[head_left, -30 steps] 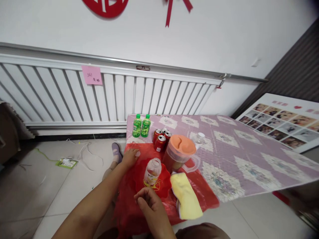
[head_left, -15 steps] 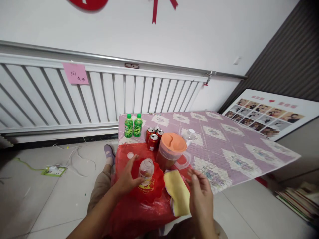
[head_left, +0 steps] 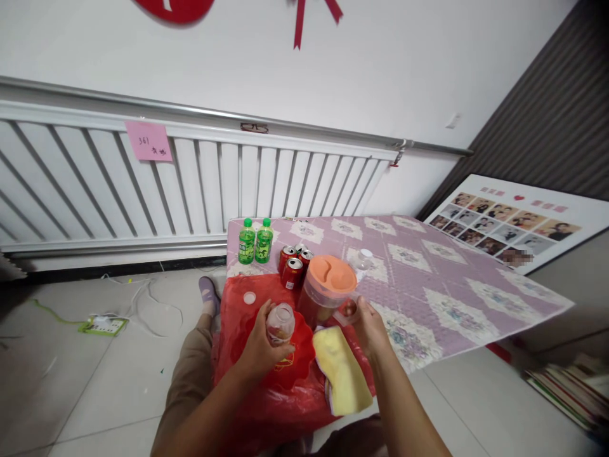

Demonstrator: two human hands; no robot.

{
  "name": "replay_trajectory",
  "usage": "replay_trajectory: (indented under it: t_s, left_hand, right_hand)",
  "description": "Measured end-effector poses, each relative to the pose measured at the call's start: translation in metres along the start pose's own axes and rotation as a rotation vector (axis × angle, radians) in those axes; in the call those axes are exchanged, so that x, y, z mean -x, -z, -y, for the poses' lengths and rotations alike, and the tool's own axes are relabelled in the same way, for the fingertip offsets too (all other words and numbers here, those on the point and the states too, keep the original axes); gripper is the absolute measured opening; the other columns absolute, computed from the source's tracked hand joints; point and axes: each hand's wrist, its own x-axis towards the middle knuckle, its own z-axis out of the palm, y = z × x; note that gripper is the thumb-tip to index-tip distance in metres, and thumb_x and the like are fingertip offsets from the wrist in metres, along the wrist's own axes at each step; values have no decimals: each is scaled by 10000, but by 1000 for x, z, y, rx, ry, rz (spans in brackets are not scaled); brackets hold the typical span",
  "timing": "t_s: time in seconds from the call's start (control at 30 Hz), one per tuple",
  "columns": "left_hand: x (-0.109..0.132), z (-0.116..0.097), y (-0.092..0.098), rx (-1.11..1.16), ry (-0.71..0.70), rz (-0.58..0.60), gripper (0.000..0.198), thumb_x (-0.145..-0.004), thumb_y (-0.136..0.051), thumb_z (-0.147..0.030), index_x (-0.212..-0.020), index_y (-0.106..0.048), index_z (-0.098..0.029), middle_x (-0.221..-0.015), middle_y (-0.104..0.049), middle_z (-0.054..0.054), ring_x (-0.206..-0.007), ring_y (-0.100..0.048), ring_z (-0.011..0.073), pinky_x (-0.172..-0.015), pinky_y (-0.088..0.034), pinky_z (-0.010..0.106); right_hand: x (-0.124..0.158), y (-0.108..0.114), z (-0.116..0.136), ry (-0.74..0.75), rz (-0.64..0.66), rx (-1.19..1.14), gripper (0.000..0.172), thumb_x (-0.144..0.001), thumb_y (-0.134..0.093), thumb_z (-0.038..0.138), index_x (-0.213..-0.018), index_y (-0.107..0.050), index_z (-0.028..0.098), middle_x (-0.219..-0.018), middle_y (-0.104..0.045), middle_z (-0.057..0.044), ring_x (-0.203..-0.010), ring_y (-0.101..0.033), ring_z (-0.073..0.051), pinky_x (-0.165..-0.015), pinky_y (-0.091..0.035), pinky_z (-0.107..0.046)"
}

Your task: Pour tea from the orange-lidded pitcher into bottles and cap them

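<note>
My left hand (head_left: 259,348) curls around a clear open-topped jar (head_left: 281,322) standing over a red scalloped tray (head_left: 304,358). On the right, my right hand (head_left: 372,327) has its fingers wrapped round the clear handle of a pitcher (head_left: 316,303). The pitcher has an orange lid (head_left: 332,274) and brownish liquid inside, and stands upright just beyond the tray. A folded yellow cloth (head_left: 341,371) lies between my forearms. A small white cap (head_left: 249,298) rests flat beyond my left hand.
Several red cans (head_left: 291,273) stand left of the pitcher, with two green bottles (head_left: 255,244) behind them. A clear bottle (head_left: 362,261) is behind the pitcher. Red plastic sheeting (head_left: 238,285) covers the near end of the purple flowered tablecloth (head_left: 404,298). A radiator (head_left: 266,171) runs behind.
My left hand has closed around the jar. My right hand has moved forward and left from beside the yellow cloth and taken hold of the pitcher's handle.
</note>
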Motion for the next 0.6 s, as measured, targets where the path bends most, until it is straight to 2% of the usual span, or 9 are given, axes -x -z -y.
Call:
replay_trajectory:
  t_s: [0.13,0.27,0.37,0.5,0.6]
  left_hand:
    - [1,3,-4,-10,16,-11,995,-622,-810,-126,-1478,-310,-216,-1503,-467,154,-1362,-512,307,-1154,-414,475]
    - [-2,5,-6,-38,-21,-9,859,-634,-797,-120,-1400,-416,-201,-1427,-539,143,-1322,-546,301,-1149,-417,480]
    - [-5,5,-8,-54,-48,-12,812,-635,-786,-112,-1366,-440,-188,-1386,-571,148,-1294,-570,301,-1135,-433,476]
    - [-6,3,-9,-57,-73,-22,784,-642,-775,-111,-1347,-440,-178,-1368,-590,154,-1289,-578,308,-1127,-445,475]
    - [-5,3,-9,-58,-67,-20,784,-649,-767,-106,-1353,-431,-177,-1361,-595,155,-1268,-595,304,-1112,-460,472]
  right_hand:
    - [-4,-7,5,-39,-5,-16,592,-541,-813,738,-552,-541,212,-525,-517,39,-534,-482,-120,-551,-470,-274]
    - [-6,-17,9,-48,-69,-18,562,-604,-803,685,-535,-486,226,-482,-456,60,-477,-409,-103,-476,-423,-262]
    - [-8,-27,14,-35,-111,-13,541,-631,-793,654,-535,-466,234,-462,-427,71,-443,-364,-94,-431,-371,-258]
    - [-12,-34,23,4,-123,7,532,-625,-792,649,-519,-471,239,-446,-420,70,-438,-366,-99,-428,-347,-266]
    - [-16,-31,33,46,-118,50,533,-622,-795,647,-495,-487,232,-440,-432,60,-437,-363,-99,-425,-314,-271]
